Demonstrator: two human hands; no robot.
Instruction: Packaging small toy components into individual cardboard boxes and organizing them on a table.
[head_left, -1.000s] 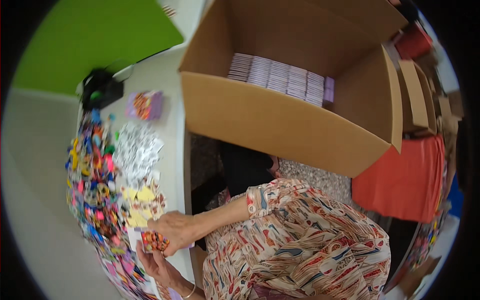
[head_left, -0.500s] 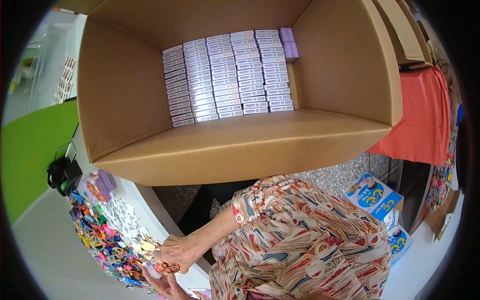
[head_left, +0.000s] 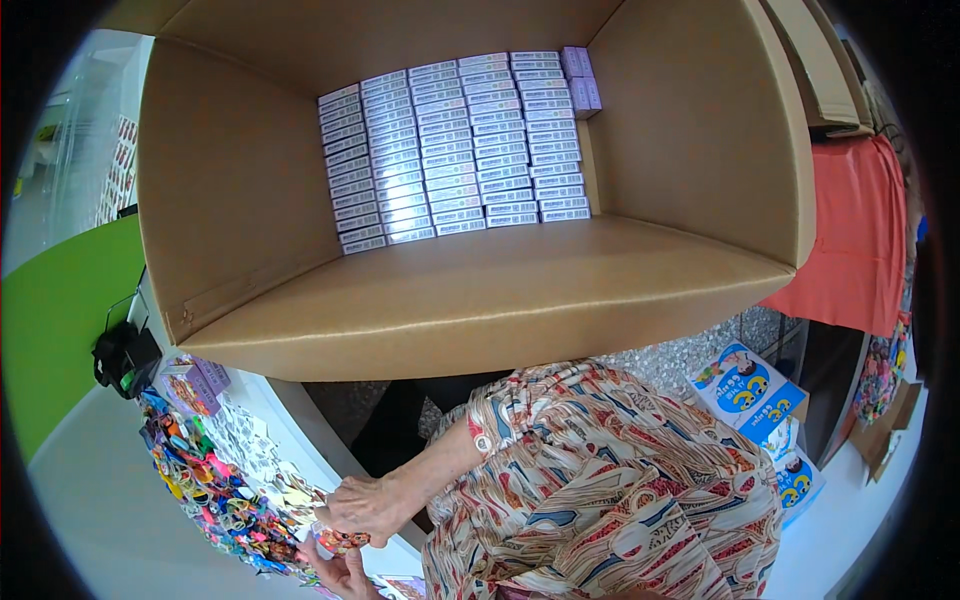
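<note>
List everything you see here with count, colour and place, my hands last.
Small printed box: one, orange-red, between the hands
Table: one, white, lower left
Loose small pieces: many, multicoloured, heaped on the table
Paper slips: many, white, beside the heap
Yellow slips: several, pale, near the hands
Printed cartons: about two, purple, on the table
Large cardboard box: one, brown, top centre
Slim boxes: dozens, white and lilac, stacked inside it
Green panel: one, far left
Red cloth: one, right of the cardboard box
Blue-and-white packages: at least two, lower right
Patterned garment: one, multicoloured, bottom centre
Right hand: one, bare, lower left
Left hand: one, bare, below it
</note>
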